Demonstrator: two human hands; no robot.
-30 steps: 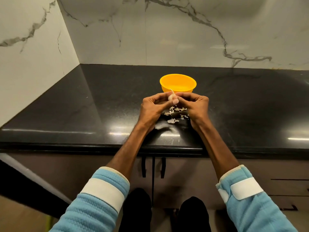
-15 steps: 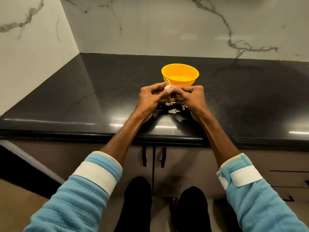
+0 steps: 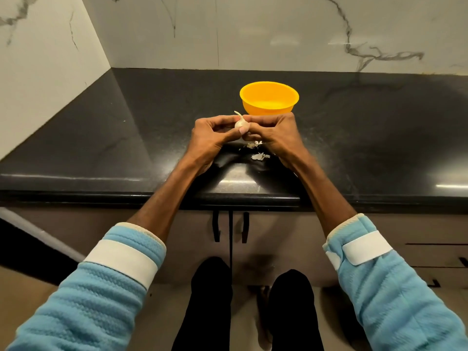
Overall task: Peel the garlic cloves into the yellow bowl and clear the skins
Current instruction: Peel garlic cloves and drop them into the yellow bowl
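**A light clove, pinched from both sides**

Head view: the garlic clove (image 3: 240, 123) is held in the air above the black countertop (image 3: 126, 138), just in front of the yellow bowl (image 3: 268, 110). The left hand (image 3: 210, 138) pinches it between curled fingers and thumb. The right hand (image 3: 274, 134), also curled, closes on it from the other side. A thin dry tail curls up from the top of the clove. Loose skins (image 3: 259, 156) lie on the counter below, between the wrists.

The clove looks very light, firm and small, and probably slick once bare. Its skin seems brittle and apt to flake. One hand is best placed on the fat body to steady it, while the other nips the skin at the tail or root end. Whether the bowl holds any cloves cannot be told.
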